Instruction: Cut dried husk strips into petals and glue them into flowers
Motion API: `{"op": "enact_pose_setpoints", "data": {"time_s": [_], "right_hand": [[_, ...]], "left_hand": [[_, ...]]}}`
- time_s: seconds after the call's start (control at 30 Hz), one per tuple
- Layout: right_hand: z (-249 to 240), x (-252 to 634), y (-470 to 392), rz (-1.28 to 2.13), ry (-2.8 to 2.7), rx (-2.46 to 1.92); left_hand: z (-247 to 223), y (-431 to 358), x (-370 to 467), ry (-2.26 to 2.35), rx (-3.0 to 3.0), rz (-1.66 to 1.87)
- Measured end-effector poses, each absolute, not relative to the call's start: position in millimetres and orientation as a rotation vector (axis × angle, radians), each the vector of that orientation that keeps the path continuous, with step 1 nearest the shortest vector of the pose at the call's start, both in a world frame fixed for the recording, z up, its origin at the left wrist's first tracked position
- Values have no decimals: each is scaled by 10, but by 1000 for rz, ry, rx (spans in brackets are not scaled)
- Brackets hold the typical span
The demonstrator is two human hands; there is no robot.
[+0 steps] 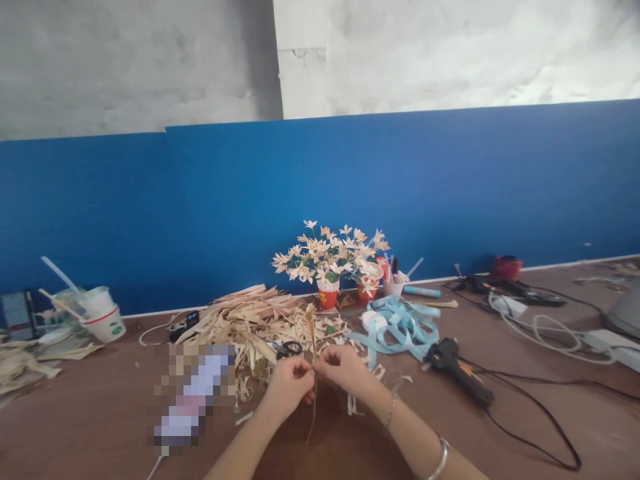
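Note:
My left hand (294,381) and my right hand (344,367) meet low in the middle of the view, both closed in a pinch on a thin stem. The stem carries a rolled pale husk tip (311,323), stands nearly upright, and its lower end hangs below my fingers. Just behind my hands lie black-handled scissors (290,349) and a heap of dry husk strips (250,317). Farther back, pale husk flowers (320,252) stand in red and white cups (328,295).
To the right lie a tangle of light blue ribbon (405,330), a black glue gun (460,373) with its cord, and white cables (545,337). A paper cup (105,323) stands at left, near a blurred-out rectangular object (193,400). A blue partition (225,200) runs behind the table.

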State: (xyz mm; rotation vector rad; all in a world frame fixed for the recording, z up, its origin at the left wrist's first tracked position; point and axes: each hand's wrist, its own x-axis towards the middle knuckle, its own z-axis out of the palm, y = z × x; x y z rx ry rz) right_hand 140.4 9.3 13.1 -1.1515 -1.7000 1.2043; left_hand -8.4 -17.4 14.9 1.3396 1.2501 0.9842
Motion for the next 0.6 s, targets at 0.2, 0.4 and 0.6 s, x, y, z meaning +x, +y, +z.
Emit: {"op": "enact_pose_setpoints", "data": {"time_s": [0.2, 0.4, 0.6], "right_hand": [[159, 1407, 72, 1283, -1703, -1099], [107, 1391, 79, 1503, -1556, -960], [233, 1424, -7, 1735, -1397, -766]], "left_hand": [[154, -186, -58, 1321, 1377, 974], [155, -210, -35, 1431, 1576, 1034], [231, -95, -194, 1615, 1559, 1087]]}}
